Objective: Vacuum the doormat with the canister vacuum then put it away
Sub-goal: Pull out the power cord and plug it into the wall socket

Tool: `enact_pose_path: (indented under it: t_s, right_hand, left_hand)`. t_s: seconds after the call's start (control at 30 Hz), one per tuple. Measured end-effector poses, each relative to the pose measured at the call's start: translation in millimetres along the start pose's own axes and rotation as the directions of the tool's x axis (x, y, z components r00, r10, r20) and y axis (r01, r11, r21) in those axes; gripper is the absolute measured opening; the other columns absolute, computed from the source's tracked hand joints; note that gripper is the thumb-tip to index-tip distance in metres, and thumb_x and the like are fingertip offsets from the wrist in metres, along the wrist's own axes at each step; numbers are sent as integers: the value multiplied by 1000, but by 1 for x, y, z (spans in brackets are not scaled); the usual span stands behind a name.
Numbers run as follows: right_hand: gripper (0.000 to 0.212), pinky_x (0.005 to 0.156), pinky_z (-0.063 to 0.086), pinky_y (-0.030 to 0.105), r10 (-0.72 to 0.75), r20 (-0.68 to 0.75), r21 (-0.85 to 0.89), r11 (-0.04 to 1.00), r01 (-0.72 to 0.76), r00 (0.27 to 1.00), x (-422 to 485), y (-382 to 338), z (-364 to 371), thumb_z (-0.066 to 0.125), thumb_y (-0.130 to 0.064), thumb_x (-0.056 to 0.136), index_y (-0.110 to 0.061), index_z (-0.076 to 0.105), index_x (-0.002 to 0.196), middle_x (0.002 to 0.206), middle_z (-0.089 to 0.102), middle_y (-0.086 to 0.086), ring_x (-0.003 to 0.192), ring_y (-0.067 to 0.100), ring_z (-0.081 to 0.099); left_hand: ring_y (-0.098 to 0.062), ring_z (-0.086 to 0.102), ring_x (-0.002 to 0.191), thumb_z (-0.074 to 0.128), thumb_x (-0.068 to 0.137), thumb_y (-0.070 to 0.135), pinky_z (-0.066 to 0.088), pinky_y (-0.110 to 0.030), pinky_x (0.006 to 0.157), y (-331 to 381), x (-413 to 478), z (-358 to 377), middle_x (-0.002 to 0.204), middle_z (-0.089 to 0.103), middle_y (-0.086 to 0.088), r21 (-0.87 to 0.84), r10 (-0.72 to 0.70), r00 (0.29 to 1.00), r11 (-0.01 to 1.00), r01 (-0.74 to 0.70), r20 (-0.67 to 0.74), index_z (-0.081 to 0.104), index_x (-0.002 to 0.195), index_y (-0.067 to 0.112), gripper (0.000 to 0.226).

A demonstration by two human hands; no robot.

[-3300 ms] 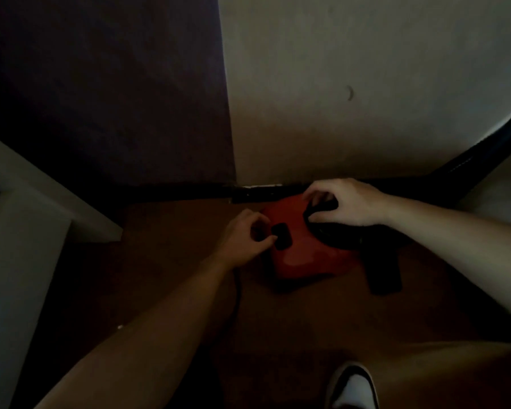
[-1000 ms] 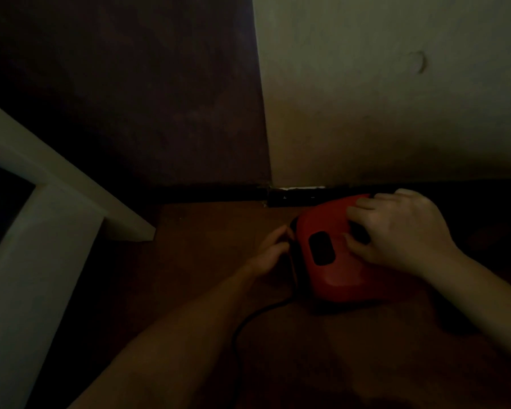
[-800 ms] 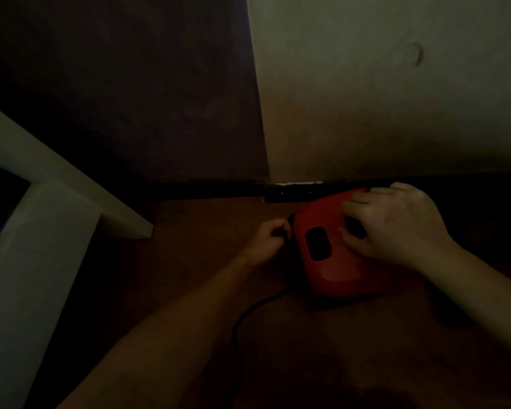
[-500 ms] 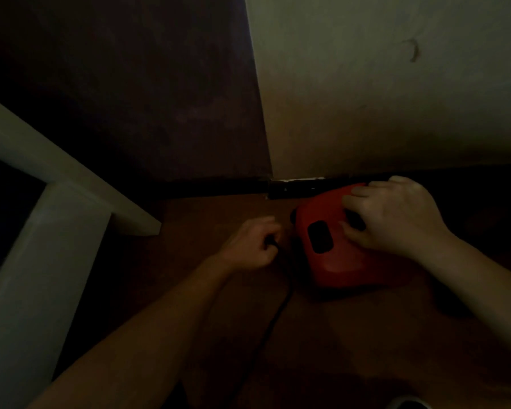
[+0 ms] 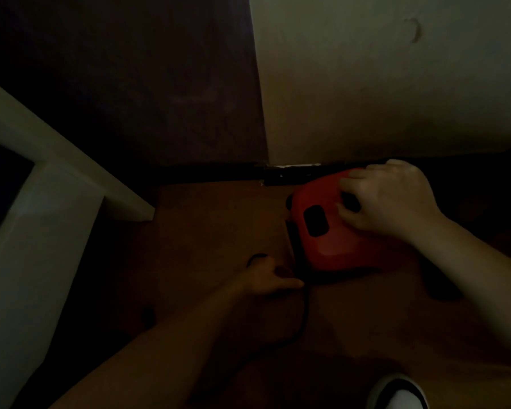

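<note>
Our left hand (image 5: 266, 277) has dropped away from the upper left edge of the red vacuum (image 5: 340, 231) to its lower left corner, fingers curled round the black cord (image 5: 306, 308), which now bends beneath the hand. A white shoe (image 5: 398, 392) has come further into view below.

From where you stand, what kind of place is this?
Probably a dim corner inside a home: a brown floor meets a pale wall with a dark baseboard, and a red vacuum sits there.
</note>
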State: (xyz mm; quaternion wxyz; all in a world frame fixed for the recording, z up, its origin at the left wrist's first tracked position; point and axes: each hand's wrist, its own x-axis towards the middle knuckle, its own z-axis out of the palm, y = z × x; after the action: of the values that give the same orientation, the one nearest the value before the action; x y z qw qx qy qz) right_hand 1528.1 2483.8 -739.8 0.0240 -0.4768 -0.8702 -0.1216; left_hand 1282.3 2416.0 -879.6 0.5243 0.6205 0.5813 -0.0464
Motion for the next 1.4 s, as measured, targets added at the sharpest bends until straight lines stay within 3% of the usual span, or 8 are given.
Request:
enact_pose_path:
  t_s: [0.3, 0.43, 0.53, 0.67, 0.93, 1.07, 1.3, 1.4]
  right_hand:
    - [27, 65, 39, 33, -7, 6, -39, 999, 7, 1000, 0, -1, -1, 66, -47, 80, -21, 68, 80, 80, 69, 2, 76, 28, 69]
    - [28, 65, 40, 33, -12, 3, -30, 999, 12, 1000, 0, -1, 0, 67, -48, 80, -20, 68, 79, 78, 68, 2, 74, 27, 68]
    - [29, 65, 40, 33, -12, 2, -22, 1000, 12, 1000, 1, 0, 2, 62, -48, 82, -20, 69, 79, 79, 68, 1, 75, 27, 68]
    - [35, 65, 39, 33, -8, -20, -10, 1000, 8, 1000, -1, -1, 3, 49, -50, 81, -21, 68, 77, 77, 68, 1, 74, 26, 68]
    - [27, 64, 41, 33, 2, 9, -38, 999, -2, 1000, 1, -1, 1, 69, -46, 77, -20, 67, 74, 75, 68, 2, 72, 27, 69]
    - [25, 64, 41, 33, 6, 16, -27, 1000, -6, 1000, 2, -2, -1, 68, -46, 77, -21, 67, 74, 75, 68, 2, 72, 27, 69]
    - [30, 65, 40, 34, 5, 11, -6, 1000, -5, 1000, 2, -2, 2, 55, -49, 81, -21, 67, 77, 78, 69, 1, 74, 27, 68]
    - [37, 65, 40, 34, 4, 7, 12, 1000, -5, 1000, 2, -2, 1, 45, -51, 80, -21, 67, 76, 77, 69, 2, 74, 27, 68]
  left_hand:
    - [-18, 68, 99, 87, 71, 29, 53, -35, 93, -2, 9, 18, 107, 74, -4, -142, -29, 997, 990, 18, -72, 75, 103, 15, 36]
    - [-26, 74, 76, 78, 75, 24, 61, -44, 76, -13, 13, 14, 83, 75, -12, -271, -106, 984, 961, 64, -144, 74, 90, 11, 20]
    - [-3, 64, 50, 60, 93, 3, 54, -17, 52, -2, 11, 4, 74, 64, -5, -453, -177, 964, 889, 70, -200, 64, 107, 2, 14]
    - [-10, 60, 61, 48, 94, -11, 49, -15, 52, 11, 11, -22, 84, 60, -3, -662, -211, 906, 743, -95, -366, 54, 103, 10, 24]
    - [-2, 62, 92, 77, 78, 20, 51, -21, 81, 26, -41, -68, 99, 62, 6, 7, 403, 864, 907, -421, -302, 61, 102, 20, 29]
    - [-10, 61, 92, 70, 83, 52, 52, -32, 80, 28, -41, -57, 99, 65, 4, 415, 408, 903, 851, -323, -133, 67, 97, 24, 31]
    - [-16, 64, 88, 56, 97, 38, 49, -31, 74, 39, -26, -25, 101, 73, -2, 416, 227, 968, 894, -163, -110, 73, 95, 14, 29]
    - [-10, 62, 62, 53, 100, 23, 51, -29, 67, 40, -21, -12, 98, 76, -9, 63, 23, 995, 998, -17, -98, 71, 89, 6, 27]
